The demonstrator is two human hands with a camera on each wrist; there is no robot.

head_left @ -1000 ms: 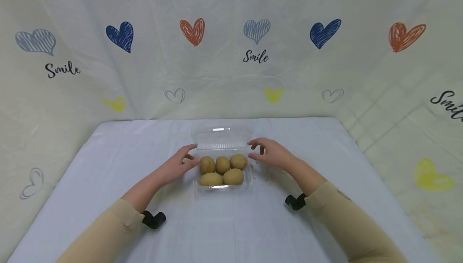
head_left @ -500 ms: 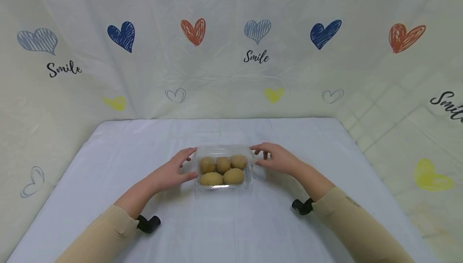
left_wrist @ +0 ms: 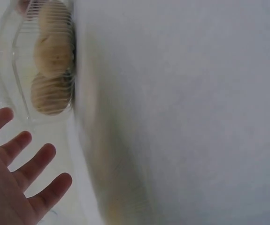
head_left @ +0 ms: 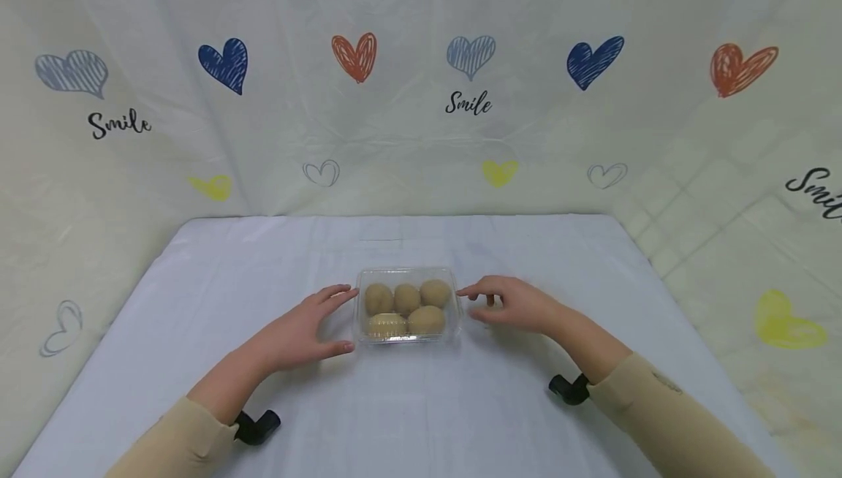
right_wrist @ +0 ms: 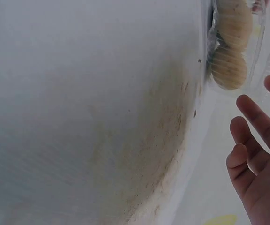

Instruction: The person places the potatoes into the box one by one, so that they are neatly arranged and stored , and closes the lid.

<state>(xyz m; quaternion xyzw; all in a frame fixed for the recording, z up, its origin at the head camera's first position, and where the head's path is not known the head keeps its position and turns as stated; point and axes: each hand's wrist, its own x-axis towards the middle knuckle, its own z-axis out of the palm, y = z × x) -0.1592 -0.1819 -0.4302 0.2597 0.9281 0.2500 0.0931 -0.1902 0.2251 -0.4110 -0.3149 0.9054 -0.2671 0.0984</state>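
A clear plastic clamshell container [head_left: 408,275] with its lid down stands mid-table, and several potatoes [head_left: 426,320] show through it in two rows. At its left side is my left hand [head_left: 299,332], fingers and thumb spread, fingertips close to the container's wall. My right hand [head_left: 516,302] is at the other side, index fingertip right at the container's edge and the other fingers loosely bent. In the left wrist view, the spread fingers [left_wrist: 34,165] point toward the ribbed plastic. The right wrist view has relaxed fingers [right_wrist: 261,123] near the container's end.
A white cloth covers the table [head_left: 408,419]. Brown dirt specks [right_wrist: 172,126] lie on it by the container's right side. Behind stands a pale backdrop [head_left: 408,134] printed with hearts and "Smile". Each wrist wears a black camera mount [head_left: 258,427].
The clear lid stood raised behind the potatoes and has come down over them. Both hands have drawn back toward the near edge and slightly outward from the container.
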